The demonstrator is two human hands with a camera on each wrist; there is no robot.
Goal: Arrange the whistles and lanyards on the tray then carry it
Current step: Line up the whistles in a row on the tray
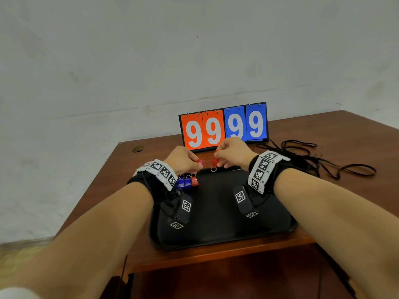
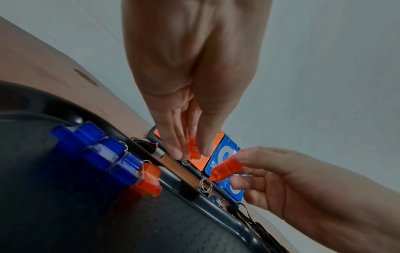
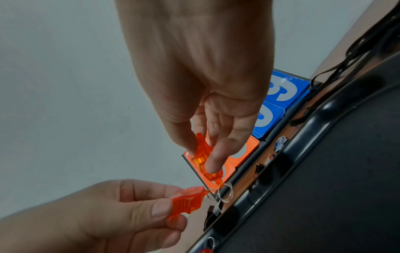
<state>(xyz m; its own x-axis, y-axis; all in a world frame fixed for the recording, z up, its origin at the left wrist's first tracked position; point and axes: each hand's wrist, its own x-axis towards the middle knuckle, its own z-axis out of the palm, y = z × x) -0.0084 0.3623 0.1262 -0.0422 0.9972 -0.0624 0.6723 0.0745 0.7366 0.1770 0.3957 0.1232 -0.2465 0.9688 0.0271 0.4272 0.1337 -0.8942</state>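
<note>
My left hand [image 1: 197, 164] pinches a red whistle [image 1: 201, 162] between thumb and fingers above the tray's far edge. Close beside it, my right hand [image 1: 218, 162] pinches another red whistle [image 1: 214, 161] with a metal key ring [image 1: 213, 169] hanging below. In the right wrist view the two whistles' rings [image 3: 225, 191] overlap. The black tray [image 1: 216, 236] lies on the table under my wrists. A row of blue whistles [image 2: 97, 150] and one red whistle [image 2: 149, 179] lies side by side at its far left corner. Black lanyards [image 1: 313, 160] lie loose on the table to the right.
A flip scoreboard [image 1: 224, 126] showing 99 on orange and 99 on blue stands just behind the tray. The brown table [image 1: 345, 143] ends at a white wall behind and drops off on the left. Small clips [image 3: 259, 166] lie between tray and scoreboard.
</note>
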